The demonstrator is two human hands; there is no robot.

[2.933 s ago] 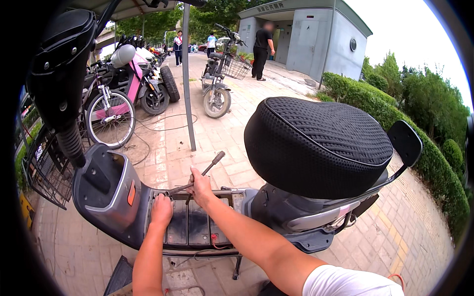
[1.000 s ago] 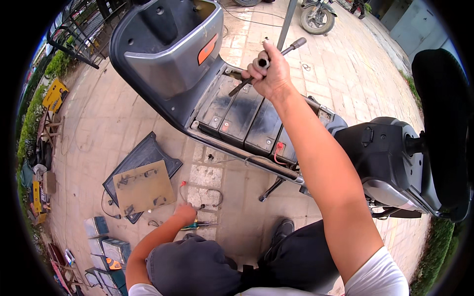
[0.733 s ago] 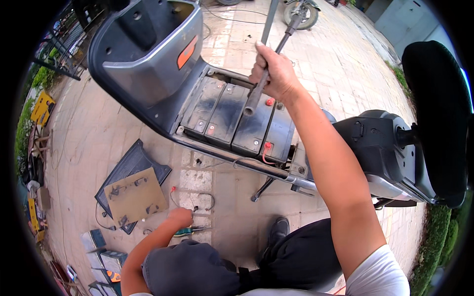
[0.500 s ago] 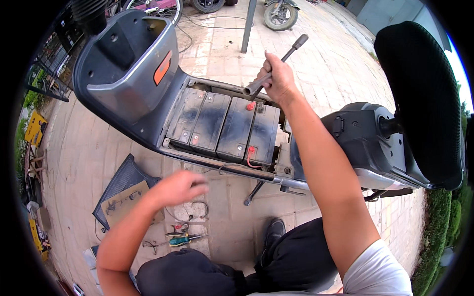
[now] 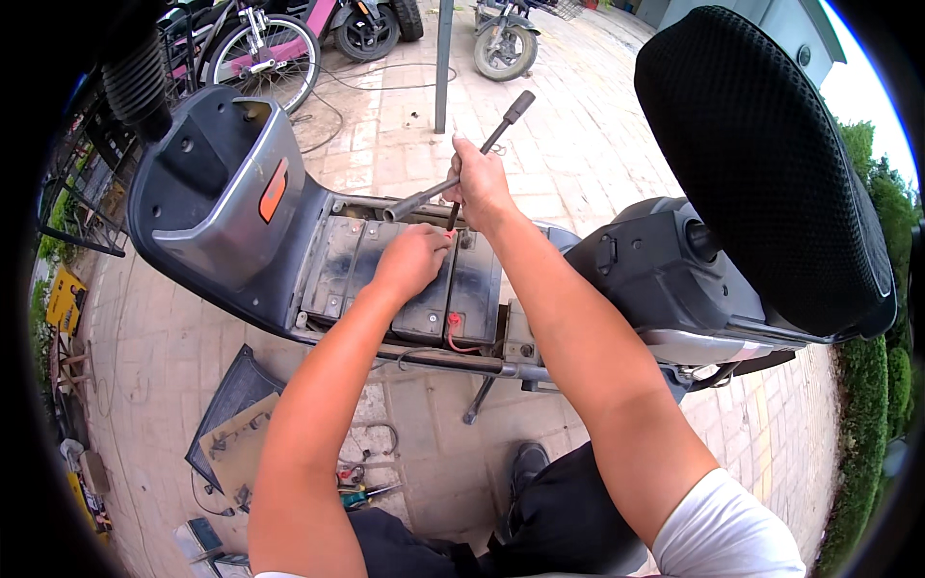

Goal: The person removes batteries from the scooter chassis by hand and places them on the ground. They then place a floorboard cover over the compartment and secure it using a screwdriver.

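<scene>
Up from the ground tools, the left hand point(image 5: 412, 260) now rests on the dusty black batteries point(image 5: 405, 279) in the grey scooter's open floor tray point(image 5: 318, 241), its fingers curled, their hold hidden. Further right, the right hand point(image 5: 479, 188) fingers wrap the metal T-handle socket wrench point(image 5: 453, 183), its shaft tip hidden.

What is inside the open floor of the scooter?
Dark batteries lie side by side, with a red wire. The left hand covers part of them; nothing beneath is visible.
</scene>
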